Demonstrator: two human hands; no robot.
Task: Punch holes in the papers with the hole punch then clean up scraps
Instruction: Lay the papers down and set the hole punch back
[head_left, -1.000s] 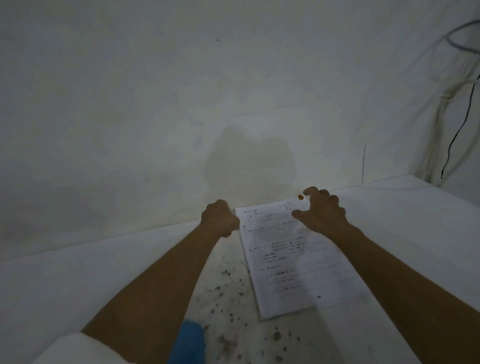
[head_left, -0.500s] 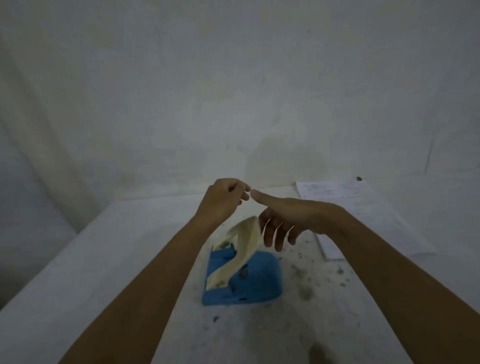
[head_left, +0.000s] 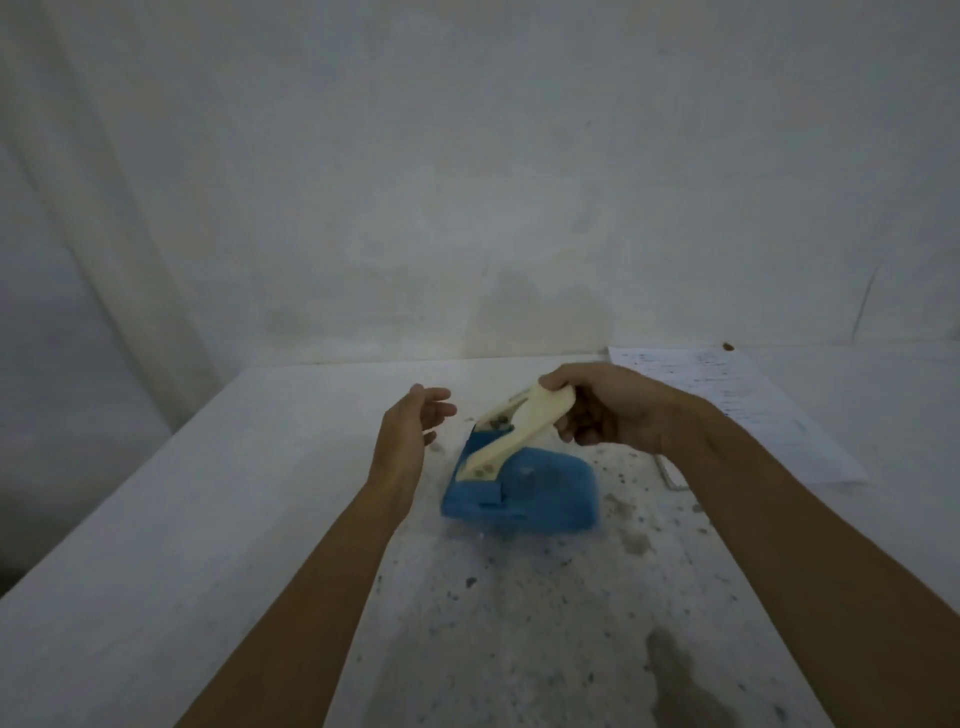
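- Under both hands, a white table (head_left: 156, 519) spreads out, speckled with dark scraps (head_left: 613, 514) below the right fingers.
- Beyond the right wrist, the papers (head_left: 737, 410) lie flat on the table.
- Below the right fingers, the blue hole punch (head_left: 540, 493) sits on the table, its cream lever (head_left: 519, 426) raised.
- Right hand (head_left: 613, 410): fingers clenched around the lever's tip.
- Left hand (head_left: 410, 436): fingers released, loosely curled, just beside the lever, touching nothing.

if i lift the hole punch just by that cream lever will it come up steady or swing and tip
Probably swing: the hole punch has a bulky blue base hanging from a lever hinged at one end. The right hand grips only the lever's tip, so the base likely tilts. The open left hand could steady it.
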